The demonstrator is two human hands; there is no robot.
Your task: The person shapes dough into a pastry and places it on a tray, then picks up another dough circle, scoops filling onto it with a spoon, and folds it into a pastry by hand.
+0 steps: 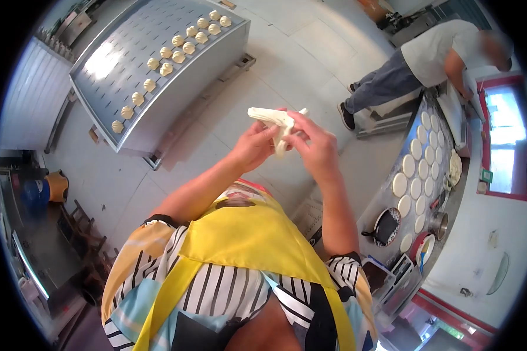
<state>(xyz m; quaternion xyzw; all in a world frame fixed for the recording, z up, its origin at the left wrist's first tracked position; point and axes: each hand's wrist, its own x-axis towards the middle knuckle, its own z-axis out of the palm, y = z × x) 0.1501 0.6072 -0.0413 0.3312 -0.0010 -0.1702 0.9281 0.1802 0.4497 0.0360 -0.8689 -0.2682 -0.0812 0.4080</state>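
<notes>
Tiled floor (298,64), pale, extending beneath everything listed here.
Metal table (108,102), slotted top, on the left beyond the hands; bears swirl-topped buns.
Worktable (385,196), on the right, its top covered with flat dough rounds.
Second person (433,55), light shirt, dark trousers, bent over the far end of the worktable, well apart from the hands.
Yellow apron (249,231), worn by the camera wearer over a patterned top.
Red-framed window (505,137), in the wall past the worktable.
Left hand (253,146), raised over the floor between the two tables; thumb pressed to the dough piece, fingers curled at its underside, partly hidden.
Right hand (316,146), level with the left; thumb and forefinger pinching the dough piece, remaining fingers bent.
Dough piece (267,116), pale, held in the air between both hands; one flap stretched leftward, another part hanging below.
Metal pot (438,222), near the worktable's wall side.
Dough rounds (416,148), in rows, mostly apart.
Swirl-topped buns (178,57), lined up along the near edge, double file then single.
</notes>
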